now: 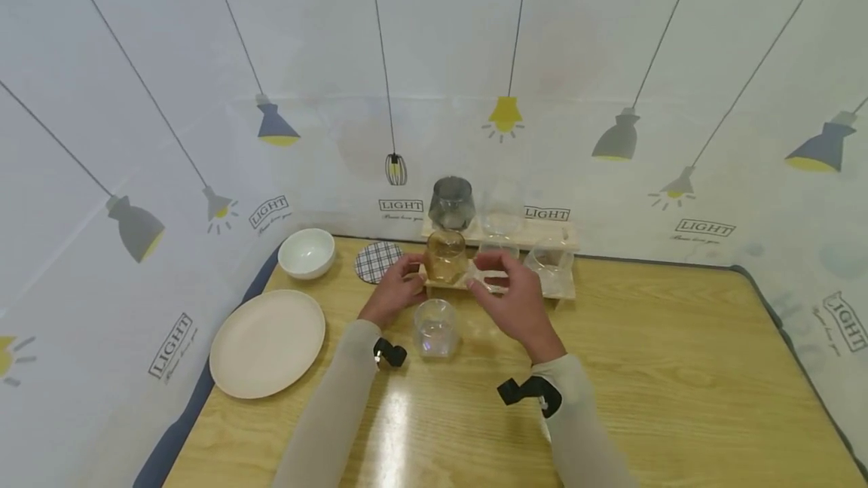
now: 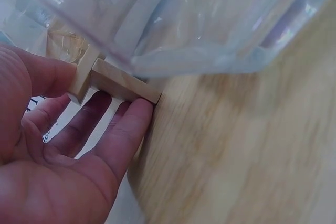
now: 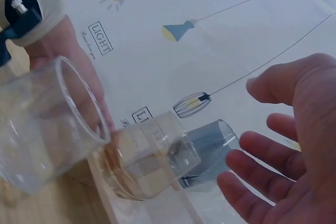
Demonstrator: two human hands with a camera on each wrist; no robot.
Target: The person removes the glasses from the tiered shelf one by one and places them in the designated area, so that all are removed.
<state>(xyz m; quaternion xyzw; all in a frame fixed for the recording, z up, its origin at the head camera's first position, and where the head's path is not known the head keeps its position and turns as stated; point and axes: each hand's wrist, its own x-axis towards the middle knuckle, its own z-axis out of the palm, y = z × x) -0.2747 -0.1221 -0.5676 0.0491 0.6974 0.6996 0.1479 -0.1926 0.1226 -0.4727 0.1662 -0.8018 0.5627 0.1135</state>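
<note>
My left hand (image 1: 393, 294) grips the left end of a two-tier wooden rack (image 2: 123, 82), thumb on the shelf end and fingers along its leg. On the rack's lower shelf stands an amber glass (image 1: 445, 258), just beside that hand. My right hand (image 1: 517, 303) hovers in front of the shelf to the right of the amber glass; in the right wrist view its fingers (image 3: 265, 174) are spread, holding nothing. A clear glass (image 1: 435, 330) stands on the table between the forearms, in front of the rack. A smoky grey glass (image 1: 452, 205) occupies the upper shelf's left end.
Other clear glasses sit on the rack, one at the lower right (image 1: 551, 262) and one on the upper tier (image 1: 502, 209). Left of the rack lie a checked round coaster (image 1: 378, 262), a white bowl (image 1: 307, 254) and a cream plate (image 1: 267, 345). A printed wall covering surrounds the wooden table (image 1: 678, 367).
</note>
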